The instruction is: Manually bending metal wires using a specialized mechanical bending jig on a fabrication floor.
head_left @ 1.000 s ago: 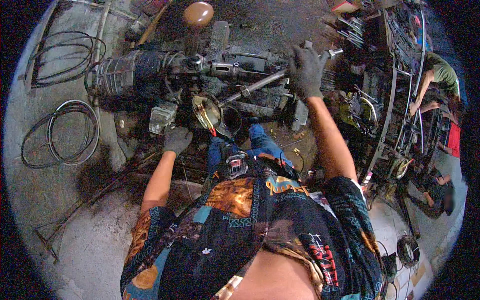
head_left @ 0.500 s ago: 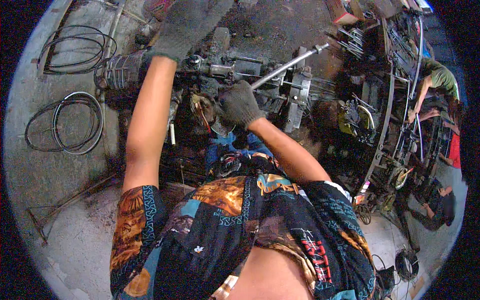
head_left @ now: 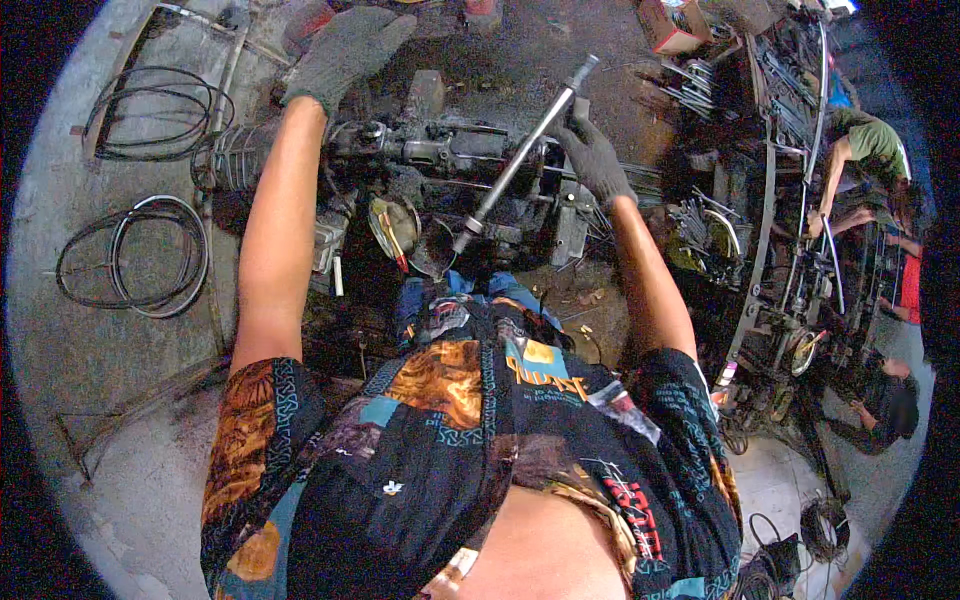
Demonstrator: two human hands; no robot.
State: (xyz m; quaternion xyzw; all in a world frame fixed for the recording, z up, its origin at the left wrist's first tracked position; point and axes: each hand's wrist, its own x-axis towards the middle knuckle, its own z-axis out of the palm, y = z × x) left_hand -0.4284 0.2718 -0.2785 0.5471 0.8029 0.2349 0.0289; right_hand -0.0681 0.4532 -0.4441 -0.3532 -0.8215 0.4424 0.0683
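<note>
My left hand (head_left: 345, 60), in a grey knit glove, is stretched out above the far left of a dark, greasy machine (head_left: 430, 150). Its fingers lie straight and point right, holding nothing I can see. A long steel rod (head_left: 520, 155) with a collar near its lower end slants across the machine. My right hand (head_left: 598, 160), gloved alike, is just right of the rod beside the machine's right end block (head_left: 575, 225). Its fingers look extended and apart; whether they touch the rod is unclear. Close to my body sits a round dish (head_left: 395, 225) with a red-tipped tool in it.
Coiled cables (head_left: 150, 255) lie on the floor at left. On the right stand a pan of metal pieces (head_left: 705, 235), a bundle of rods (head_left: 695, 90) and a cardboard box (head_left: 675, 25). Beyond a long metal rail (head_left: 765, 230), other people (head_left: 870, 150) work.
The rod has swung steeper, its lower end now nearer my body. My right hand has left its place by the rod's lower end and moved right. My left hand has shifted slightly left.
</note>
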